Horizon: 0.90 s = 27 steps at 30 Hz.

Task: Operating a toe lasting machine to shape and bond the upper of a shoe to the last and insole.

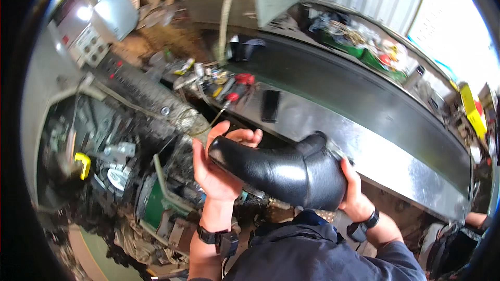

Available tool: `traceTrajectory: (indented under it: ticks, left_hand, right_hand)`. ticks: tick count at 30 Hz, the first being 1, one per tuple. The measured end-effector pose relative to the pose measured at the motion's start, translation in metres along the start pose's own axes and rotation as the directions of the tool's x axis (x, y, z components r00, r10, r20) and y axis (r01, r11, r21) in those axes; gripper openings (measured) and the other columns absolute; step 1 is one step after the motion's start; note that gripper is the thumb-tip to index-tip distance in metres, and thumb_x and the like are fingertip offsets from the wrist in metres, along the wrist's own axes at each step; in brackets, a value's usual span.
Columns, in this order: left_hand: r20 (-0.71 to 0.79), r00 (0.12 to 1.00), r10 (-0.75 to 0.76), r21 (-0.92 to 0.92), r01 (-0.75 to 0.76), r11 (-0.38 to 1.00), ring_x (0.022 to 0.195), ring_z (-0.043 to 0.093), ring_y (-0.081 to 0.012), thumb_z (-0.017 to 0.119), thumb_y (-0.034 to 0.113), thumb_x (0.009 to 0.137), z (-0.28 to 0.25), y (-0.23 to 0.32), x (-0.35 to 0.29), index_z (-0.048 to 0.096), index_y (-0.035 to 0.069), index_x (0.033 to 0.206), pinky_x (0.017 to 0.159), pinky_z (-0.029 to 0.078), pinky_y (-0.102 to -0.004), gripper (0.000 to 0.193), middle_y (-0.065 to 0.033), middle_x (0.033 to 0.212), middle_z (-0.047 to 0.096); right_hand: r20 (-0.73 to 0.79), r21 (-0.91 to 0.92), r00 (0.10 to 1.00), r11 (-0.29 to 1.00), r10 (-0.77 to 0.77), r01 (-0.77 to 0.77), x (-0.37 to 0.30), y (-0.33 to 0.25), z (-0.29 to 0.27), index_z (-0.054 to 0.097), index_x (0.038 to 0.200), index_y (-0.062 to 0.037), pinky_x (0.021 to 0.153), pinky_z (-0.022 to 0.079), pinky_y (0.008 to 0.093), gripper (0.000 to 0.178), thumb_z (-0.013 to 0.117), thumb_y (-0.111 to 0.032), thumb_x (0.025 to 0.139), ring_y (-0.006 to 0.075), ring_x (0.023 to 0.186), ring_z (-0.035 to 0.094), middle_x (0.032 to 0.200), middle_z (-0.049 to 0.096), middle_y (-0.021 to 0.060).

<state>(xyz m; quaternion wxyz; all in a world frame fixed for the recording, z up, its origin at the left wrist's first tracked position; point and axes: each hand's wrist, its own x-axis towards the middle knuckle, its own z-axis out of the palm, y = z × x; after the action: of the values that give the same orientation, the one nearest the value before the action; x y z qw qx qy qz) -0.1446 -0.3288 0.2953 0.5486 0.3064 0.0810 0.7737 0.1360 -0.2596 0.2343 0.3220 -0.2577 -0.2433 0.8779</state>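
A black, glossy padded bicycle saddle [276, 177] is held out in front of my chest, its narrow nose to the left and its wide end to the right. My right hand [357, 198] grips the wide end, thumb along the near side; its other fingers are hidden underneath. Behind the nose lies my left hand [219, 174], palm up, thumb and fingers apart and loosely bent. Whether that palm bears any weight cannot be made out. Dark bands with small boxes circle both wrists.
Beyond my hands runs a long metal-edged bench [364, 140] with a dark rectangular object [270, 106] on it. Mixed hand tools [224, 83] pile up at its left. Green trays [359, 52] hold oddments at the back. Metal parts [117, 158] clutter the left. Another person's arm [475, 220] shows far right.
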Motion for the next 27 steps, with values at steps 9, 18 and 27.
traceTrajectory:
  ticks: [9,18,27]
  left_hand:
    - [-0.097,0.958,-0.27,0.123,0.28,0.952,0.131,0.055,-0.0435,0.037,0.045,0.108,0.029,-0.133,0.092,0.045,0.004,0.147,0.113,0.043,-0.0547,0.057,-0.0263,0.139,0.058]
    - [-0.519,0.796,-0.311,0.613,0.6,0.514,0.124,0.058,-0.0217,0.053,0.022,0.108,-0.1,-0.184,0.09,0.041,0.001,0.152,0.107,0.046,-0.0367,0.05,-0.0151,0.139,0.057]
    - [-0.424,0.8,-0.424,0.874,0.484,0.04,0.111,0.066,-0.0219,0.066,0.011,0.099,-0.231,-0.175,0.068,0.06,-0.005,0.132,0.099,0.05,-0.0341,0.037,-0.0173,0.122,0.069]
  right_hand:
    - [0.132,0.671,0.9,0.631,0.416,-0.39,0.017,-0.054,-0.1,0.064,0.13,-0.0081,0.089,0.06,0.0477,0.053,0.058,-0.052,0.1,0.0316,0.105,0.071,0.123,0.071,0.0155]
    - [-0.49,0.324,0.858,0.946,0.153,0.016,0.037,-0.111,-0.149,0.07,0.117,-0.0034,0.088,0.058,0.0432,0.045,0.071,-0.042,0.094,0.0257,0.093,0.071,0.108,0.075,0.0105]
    - [-0.826,-0.167,0.269,0.672,-0.495,0.722,-0.054,-0.237,-0.414,0.059,0.119,0.0014,0.086,0.061,0.0464,0.035,0.071,-0.019,0.094,0.0292,0.099,0.07,0.115,0.066,0.0175]
